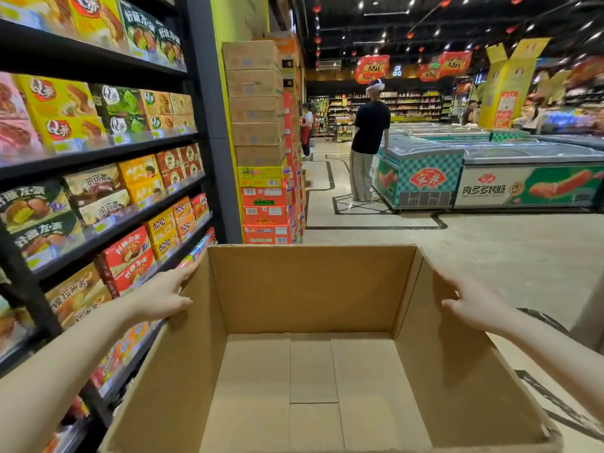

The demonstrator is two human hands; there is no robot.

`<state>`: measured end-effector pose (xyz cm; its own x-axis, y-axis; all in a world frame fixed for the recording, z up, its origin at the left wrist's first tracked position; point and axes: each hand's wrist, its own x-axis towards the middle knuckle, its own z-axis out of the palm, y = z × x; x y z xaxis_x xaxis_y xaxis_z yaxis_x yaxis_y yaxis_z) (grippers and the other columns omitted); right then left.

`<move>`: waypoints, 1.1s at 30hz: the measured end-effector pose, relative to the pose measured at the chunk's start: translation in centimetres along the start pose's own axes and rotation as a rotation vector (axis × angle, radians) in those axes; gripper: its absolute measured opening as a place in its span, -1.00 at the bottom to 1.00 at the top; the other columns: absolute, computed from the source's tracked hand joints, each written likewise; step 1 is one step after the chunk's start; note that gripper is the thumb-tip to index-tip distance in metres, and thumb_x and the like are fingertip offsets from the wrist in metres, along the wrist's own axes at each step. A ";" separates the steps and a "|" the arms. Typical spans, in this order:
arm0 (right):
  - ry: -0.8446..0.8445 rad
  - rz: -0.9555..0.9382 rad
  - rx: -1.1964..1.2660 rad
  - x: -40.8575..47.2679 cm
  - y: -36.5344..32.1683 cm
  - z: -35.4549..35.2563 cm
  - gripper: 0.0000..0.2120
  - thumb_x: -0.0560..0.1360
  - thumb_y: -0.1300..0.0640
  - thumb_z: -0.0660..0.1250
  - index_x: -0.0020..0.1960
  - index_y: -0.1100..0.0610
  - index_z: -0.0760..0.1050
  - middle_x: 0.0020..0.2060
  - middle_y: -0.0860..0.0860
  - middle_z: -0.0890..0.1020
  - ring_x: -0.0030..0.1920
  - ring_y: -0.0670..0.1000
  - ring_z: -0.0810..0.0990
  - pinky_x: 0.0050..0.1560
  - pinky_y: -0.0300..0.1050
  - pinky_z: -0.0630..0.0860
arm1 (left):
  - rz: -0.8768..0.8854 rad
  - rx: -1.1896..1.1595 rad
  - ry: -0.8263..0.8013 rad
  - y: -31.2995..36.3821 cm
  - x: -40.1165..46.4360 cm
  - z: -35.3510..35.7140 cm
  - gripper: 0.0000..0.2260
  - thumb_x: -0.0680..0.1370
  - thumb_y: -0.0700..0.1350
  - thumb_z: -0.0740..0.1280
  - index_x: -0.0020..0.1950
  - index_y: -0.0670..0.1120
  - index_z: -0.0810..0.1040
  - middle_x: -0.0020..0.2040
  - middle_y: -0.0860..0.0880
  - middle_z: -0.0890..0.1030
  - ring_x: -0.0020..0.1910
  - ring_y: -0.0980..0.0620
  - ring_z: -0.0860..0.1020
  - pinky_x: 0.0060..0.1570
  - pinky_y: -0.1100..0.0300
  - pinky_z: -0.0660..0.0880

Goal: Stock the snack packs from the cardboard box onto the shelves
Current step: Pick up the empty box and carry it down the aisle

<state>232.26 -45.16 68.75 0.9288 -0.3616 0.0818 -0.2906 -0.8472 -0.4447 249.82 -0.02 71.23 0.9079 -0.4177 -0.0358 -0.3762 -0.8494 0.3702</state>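
Observation:
A large brown cardboard box fills the lower middle of the head view, open at the top, and nothing lies on its bare bottom. My left hand grips the outside of the box's left wall, fingers spread along the rim. My right hand presses on the outside of the right wall. The box is held up between both hands. On the left stand black shelves packed with boxed snack packs in yellow, green, orange and red.
A tall stack of cartons stands at the shelf end by a yellow pillar. Chest freezers line the right side of the aisle. A person in a black shirt stands by them, another in a red apron farther back. Tiled floor lies ahead.

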 end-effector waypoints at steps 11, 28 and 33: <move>0.010 -0.024 0.024 17.9 0.2 1.7 -0.36 0.49 0.35 0.26 0.49 0.15 0.11 0.33 0.17 0.44 0.29 0.18 0.44 0.30 0.03 0.36 | -0.022 0.016 0.070 -0.6 16.3 -0.7 -0.30 0.55 -0.17 0.26 0.54 0.00 -0.12 0.40 -0.11 0.35 0.07 0.04 0.45 -0.04 0.28 0.40; -0.090 -0.035 0.078 50.1 -2.8 10.4 -0.32 0.42 0.46 0.13 0.49 0.09 0.15 0.33 0.08 0.44 0.34 0.09 0.40 0.35 0.02 0.34 | -0.078 -0.033 0.009 -8.6 48.7 -2.0 -0.31 0.52 -0.22 0.29 0.54 -0.06 -0.02 0.42 -0.12 0.34 0.16 0.01 0.44 0.07 0.27 0.34; -0.057 -0.047 0.080 56.3 -3.1 11.7 -0.24 0.44 0.40 0.13 0.52 -0.07 -0.01 0.34 0.00 0.42 0.30 0.04 0.43 0.29 0.03 0.42 | -0.050 -0.033 0.061 -9.1 54.7 -3.3 -0.34 0.53 -0.24 0.28 0.53 -0.08 0.00 0.42 -0.13 0.34 0.28 -0.07 0.42 0.10 0.24 0.35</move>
<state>288.12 -58.37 64.33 0.9530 -0.2980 0.0545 -0.2297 -0.8282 -0.5113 303.56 -14.06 68.96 0.9355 -0.3533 0.0015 -0.3245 -0.8574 0.3994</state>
